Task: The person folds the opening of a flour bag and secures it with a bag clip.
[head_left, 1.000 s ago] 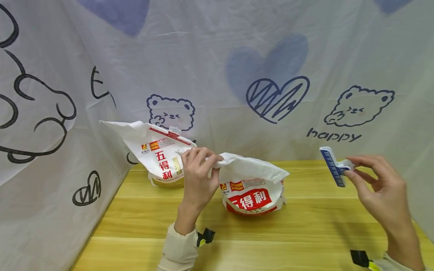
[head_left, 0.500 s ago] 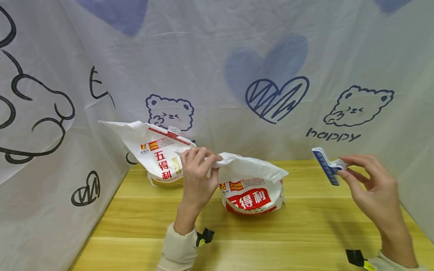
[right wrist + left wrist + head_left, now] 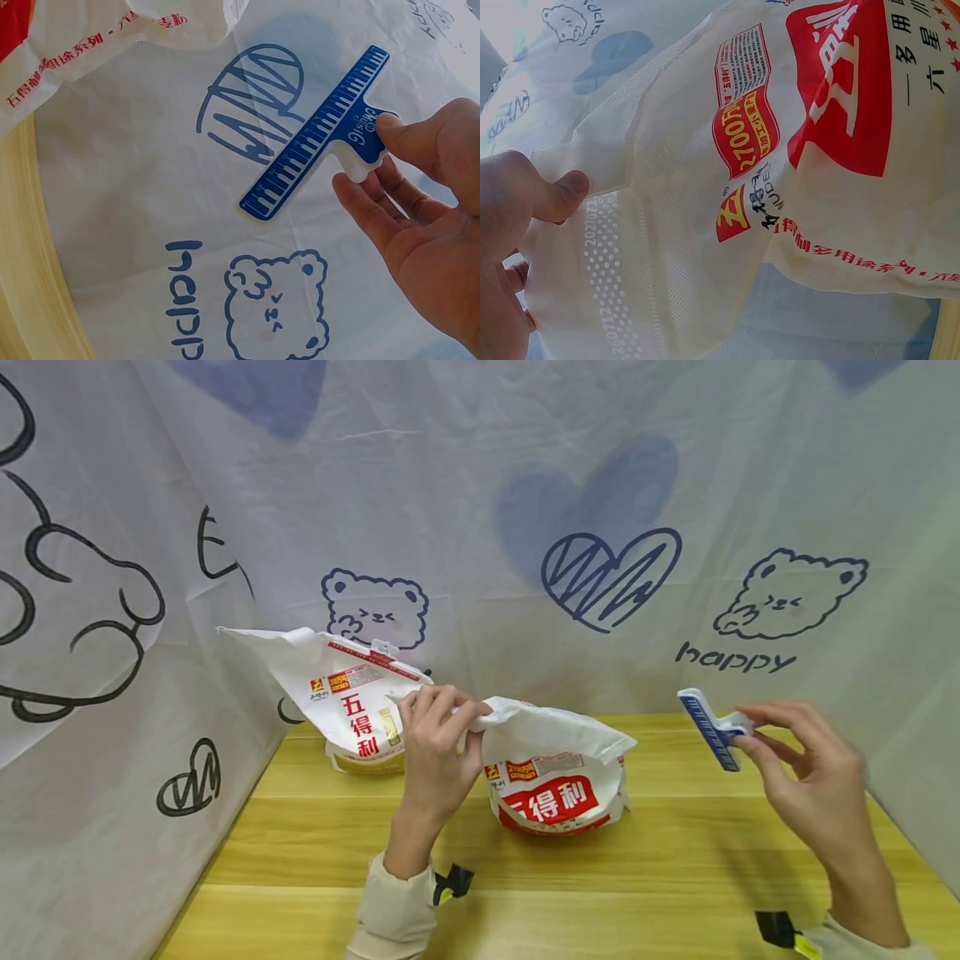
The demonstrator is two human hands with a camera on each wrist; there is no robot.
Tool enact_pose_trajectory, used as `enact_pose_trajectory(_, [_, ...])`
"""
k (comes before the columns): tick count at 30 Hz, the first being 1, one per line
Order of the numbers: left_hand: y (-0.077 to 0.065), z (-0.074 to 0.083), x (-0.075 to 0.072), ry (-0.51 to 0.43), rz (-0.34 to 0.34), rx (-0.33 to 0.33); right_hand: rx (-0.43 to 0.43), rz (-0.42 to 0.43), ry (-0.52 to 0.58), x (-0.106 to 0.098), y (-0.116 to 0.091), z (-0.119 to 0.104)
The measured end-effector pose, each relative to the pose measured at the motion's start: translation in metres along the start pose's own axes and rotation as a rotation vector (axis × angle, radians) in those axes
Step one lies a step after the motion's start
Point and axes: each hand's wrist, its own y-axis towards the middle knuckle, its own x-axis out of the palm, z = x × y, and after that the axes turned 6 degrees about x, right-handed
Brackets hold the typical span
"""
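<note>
A white flour bag (image 3: 555,797) with red print stands on the table, its top folded over. My left hand (image 3: 442,752) pinches the left end of that folded top; in the left wrist view the thumb (image 3: 571,187) presses on the white bag material (image 3: 682,142). Off to the right, my right hand (image 3: 813,777) holds a blue and white clip (image 3: 708,731) by its handles between thumb and fingers. The right wrist view shows piano keys printed along the clip's long bar (image 3: 315,135). The clip is in the air, apart from the bag.
Behind and left of my left hand stands a second flour bag (image 3: 360,718), with a red and white clip (image 3: 375,658) across its top. A wooden table (image 3: 600,893) lies beneath. A white printed cloth (image 3: 465,527) hangs at the back and along the sides.
My right hand has moved left with the clip, closer to the front bag. The left hand keeps its grip on the bag top and has hardly moved.
</note>
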Motion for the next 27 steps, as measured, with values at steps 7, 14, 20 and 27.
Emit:
enact_pose_trajectory(7, [0.0,-0.001,-0.001,0.004,-0.005,-0.002,0.008,-0.015,0.004,0.004,0.0,-0.002])
enact_pose_trajectory(14, [0.0,-0.001,-0.002,-0.001,-0.008,-0.004,0.0,-0.023,-0.001,0.009,0.0,-0.003])
enact_pose_trajectory(20, [-0.002,-0.001,-0.001,-0.006,-0.013,-0.009,0.002,-0.04,-0.016,0.013,0.001,-0.002])
enact_pose_trajectory(27, [-0.002,-0.001,0.0,-0.005,-0.01,-0.007,-0.021,-0.041,0.013,0.015,0.001,-0.001])
